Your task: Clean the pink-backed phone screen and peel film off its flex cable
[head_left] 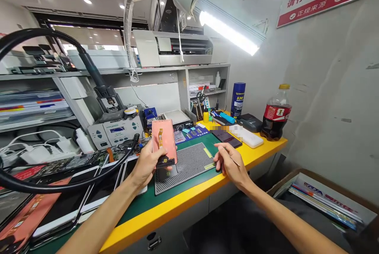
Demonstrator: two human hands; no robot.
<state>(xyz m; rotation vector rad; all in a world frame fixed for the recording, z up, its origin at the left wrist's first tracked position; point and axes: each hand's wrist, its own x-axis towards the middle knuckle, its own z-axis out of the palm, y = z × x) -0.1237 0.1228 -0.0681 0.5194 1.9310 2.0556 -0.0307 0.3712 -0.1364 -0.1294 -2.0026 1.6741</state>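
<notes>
My left hand point(151, 159) is closed around a phone screen point(169, 139), held tilted up with its salmon-pink back towards me. A gold flex cable point(160, 138) runs down that back, and a dark strip lies along its lower end. Pinched in my right hand point(230, 162) is a thin metal tool point(234, 161), probably tweezers or a pick; its tip is too small to make out. Below both hands lies a grey perforated pad point(186, 171) on a green mat point(142, 202). A dark phone point(226, 138) rests just beyond my right hand.
A black hose point(97, 179) loops across the left side, over several screens point(71, 198). A lit lamp point(227, 29) hangs overhead. At the right stand a cola bottle point(276, 115), a blue spray can point(238, 100) and a white power bank point(250, 137). The yellow table edge point(177, 202) runs in front.
</notes>
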